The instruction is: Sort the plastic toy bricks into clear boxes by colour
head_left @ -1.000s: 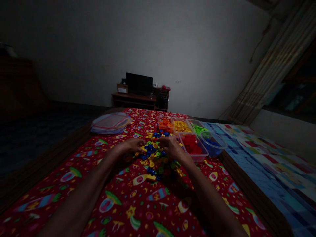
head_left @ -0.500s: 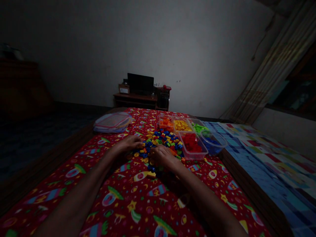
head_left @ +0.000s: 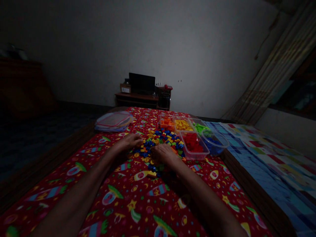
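A heap of small plastic bricks (head_left: 158, 144) in blue, yellow, green and orange lies on a red patterned cloth (head_left: 138, 197). My left hand (head_left: 130, 141) rests palm down at the heap's left edge, its fingers curled onto the bricks. My right hand (head_left: 163, 153) lies on the near right part of the heap, fingers bent down among the pieces. What either hand holds is hidden in the dim light. To the right stand clear tubs of sorted bricks: red (head_left: 194, 144), orange (head_left: 166, 123), yellow (head_left: 182, 125), green (head_left: 200, 127) and a round one with blue (head_left: 215, 143).
A stack of clear lids (head_left: 113, 121) sits at the cloth's far left. A blue patterned mat (head_left: 266, 154) adjoins on the right. A low wooden stand with a dark screen (head_left: 142, 85) is against the far wall. A curtain (head_left: 276, 65) hangs at the right.
My right hand has drawn back from the far side of the heap toward me, onto its near right part. The left hand has hardly shifted. The camera view has moved slightly.
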A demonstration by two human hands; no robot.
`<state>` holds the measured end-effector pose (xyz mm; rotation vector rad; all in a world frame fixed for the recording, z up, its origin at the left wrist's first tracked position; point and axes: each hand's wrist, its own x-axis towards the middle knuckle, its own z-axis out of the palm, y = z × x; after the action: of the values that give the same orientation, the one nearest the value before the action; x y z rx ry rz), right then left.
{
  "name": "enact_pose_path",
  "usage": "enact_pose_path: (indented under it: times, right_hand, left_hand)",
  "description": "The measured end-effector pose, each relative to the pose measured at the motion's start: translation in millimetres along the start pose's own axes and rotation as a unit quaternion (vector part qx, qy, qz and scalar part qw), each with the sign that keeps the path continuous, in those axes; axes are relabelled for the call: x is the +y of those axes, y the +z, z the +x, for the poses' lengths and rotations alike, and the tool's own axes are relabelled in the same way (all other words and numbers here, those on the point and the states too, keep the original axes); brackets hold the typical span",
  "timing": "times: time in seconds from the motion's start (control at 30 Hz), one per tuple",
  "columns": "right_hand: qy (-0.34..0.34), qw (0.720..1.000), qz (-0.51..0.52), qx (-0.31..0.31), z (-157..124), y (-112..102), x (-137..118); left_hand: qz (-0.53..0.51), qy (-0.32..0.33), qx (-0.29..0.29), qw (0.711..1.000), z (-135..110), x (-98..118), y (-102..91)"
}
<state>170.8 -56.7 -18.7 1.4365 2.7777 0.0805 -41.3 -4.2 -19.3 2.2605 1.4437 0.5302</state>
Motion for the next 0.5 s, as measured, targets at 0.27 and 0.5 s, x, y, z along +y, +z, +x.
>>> enact_pose_path:
  times: [0.27, 0.5]
  right_hand:
    - [0.003, 0.999, 0.019, 0.044, -3, 5, 10]
    - [0.044, 0.996, 0.026, 0.071, -9, -7, 13]
  left_hand:
    - [-0.004, 0.008, -0.042, 0.999, 11, -7, 6.5]
    - [0.094, 0.021, -0.049, 0.994, 7, 12, 13.1]
